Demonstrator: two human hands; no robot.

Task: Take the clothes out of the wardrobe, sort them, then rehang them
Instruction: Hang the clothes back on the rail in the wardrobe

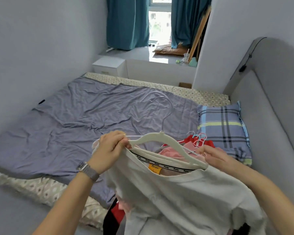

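Note:
I hold a white T-shirt point(185, 192) with a yellow neck label over the bed's near edge. A cream hanger point(153, 138) with a metal hook sits half inside its neckline. My left hand point(109, 150) pinches the collar and the hanger's left arm. My right hand point(215, 156) grips the shirt's collar at the hanger's right end. Behind the shirt lies a pile of red and pink clothes point(190, 145) on pastel hangers. More red and black clothing point(114, 216) hangs below the shirt.
A bed with a wrinkled purple sheet point(75, 119) fills the middle. A plaid pillow point(224, 128) lies by the grey headboard point(270, 99) on the right. A white nightstand point(109, 65) and a window ledge with teal curtains point(127, 22) stand beyond.

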